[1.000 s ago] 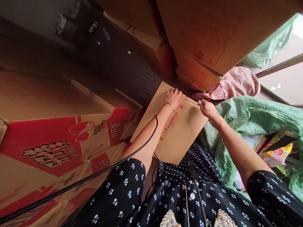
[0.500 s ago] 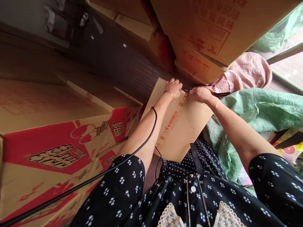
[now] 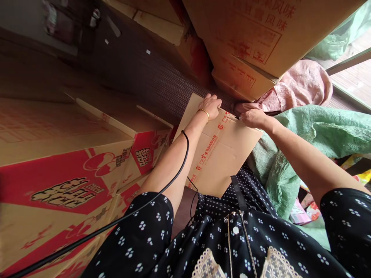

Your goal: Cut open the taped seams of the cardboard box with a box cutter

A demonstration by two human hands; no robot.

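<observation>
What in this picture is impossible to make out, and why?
Head view, all of it:
What the right hand pinches at the far edge of the cardboard box: hidden inside its own closed fingers.
Fingertips of the left hand: curled over that same edge, out of sight.
The red print on the box: too small to read.
The colourful packets beside the green sack: cut off by the right edge.

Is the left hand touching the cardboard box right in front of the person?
Touching. The head view shows the left hand lying on the cardboard box, its fingers curled over the far edge with no gap.
</observation>
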